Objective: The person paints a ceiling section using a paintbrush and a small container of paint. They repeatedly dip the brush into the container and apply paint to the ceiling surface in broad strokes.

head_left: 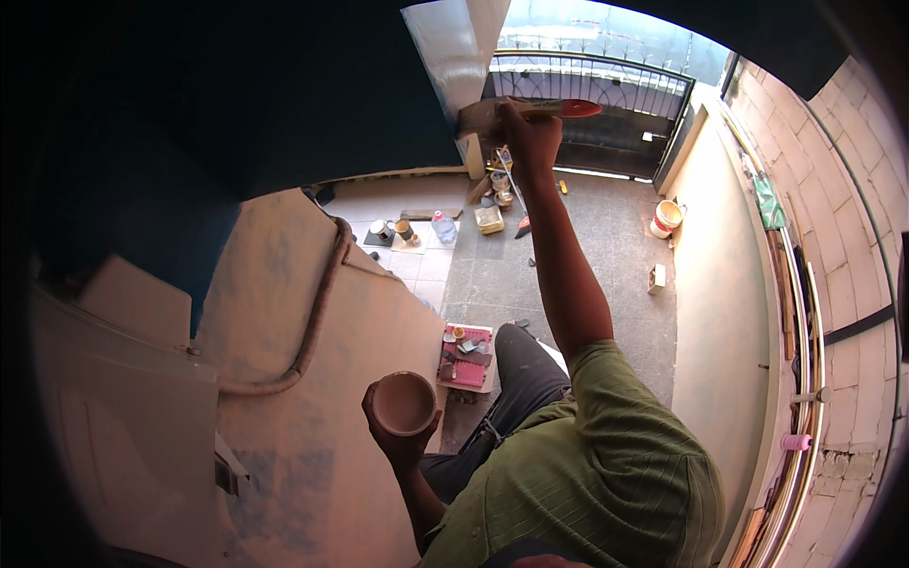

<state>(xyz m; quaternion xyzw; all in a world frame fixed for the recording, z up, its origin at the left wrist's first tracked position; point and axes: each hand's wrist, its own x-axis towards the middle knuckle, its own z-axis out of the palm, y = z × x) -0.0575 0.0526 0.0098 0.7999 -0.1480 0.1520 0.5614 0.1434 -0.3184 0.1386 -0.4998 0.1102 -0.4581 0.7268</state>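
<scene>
My right hand (534,140) is raised at the end of my outstretched arm, its fingers closed round a wide flat paintbrush (579,108) with a red-ended handle. The bristle end points left, at the corner where a dark blue-black surface (360,95) meets a pale pillar (453,52). Whether the bristles touch it I cannot tell. Lower down, my left hand (401,449) grips a round tub (404,376) from beneath and the sides. Inside the tub, the surface looks brownish pink; how full it is I cannot make out.
A brown pipe (327,312) bends along the pale wall at left. Below stands a pink-topped small table (464,379) with small containers and tools. A clear bottle (443,227), yellow container (489,221) and white bucket (667,219) stand farther off, before a dark gate (606,123). Long poles (805,379) line the right wall.
</scene>
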